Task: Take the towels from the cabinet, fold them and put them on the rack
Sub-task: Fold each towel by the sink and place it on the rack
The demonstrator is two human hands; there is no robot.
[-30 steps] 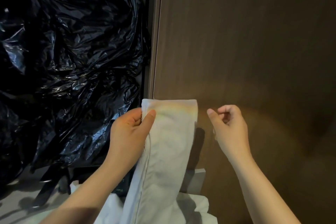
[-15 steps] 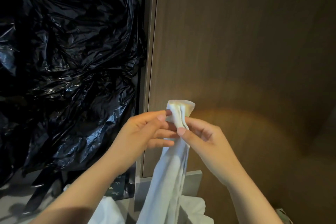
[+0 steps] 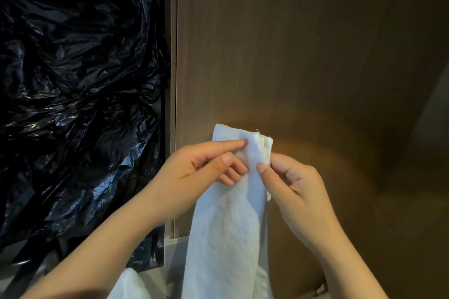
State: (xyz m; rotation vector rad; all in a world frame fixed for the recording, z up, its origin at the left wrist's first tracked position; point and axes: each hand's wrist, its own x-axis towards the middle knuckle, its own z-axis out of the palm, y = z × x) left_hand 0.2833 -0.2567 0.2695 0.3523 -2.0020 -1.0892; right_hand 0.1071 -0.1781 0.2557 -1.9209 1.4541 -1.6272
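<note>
Broadly, brown wooden cabinet door (image 3: 303,56) fills right side; crumpled black plastic bag (image 3: 73,92) fills left. White towel (image 3: 228,226), folded into long narrow strip, hangs before door, top end raised. Left hand (image 3: 194,172) pinches towel's top left edge; right hand (image 3: 291,182) pinches top right edge.

Black plastic bag (image 3: 73,104): crumpled, glossy, left of and above the fingers (image 3: 233,145).
Wood-grain panel (image 3: 315,56): upright, behind them.
</note>
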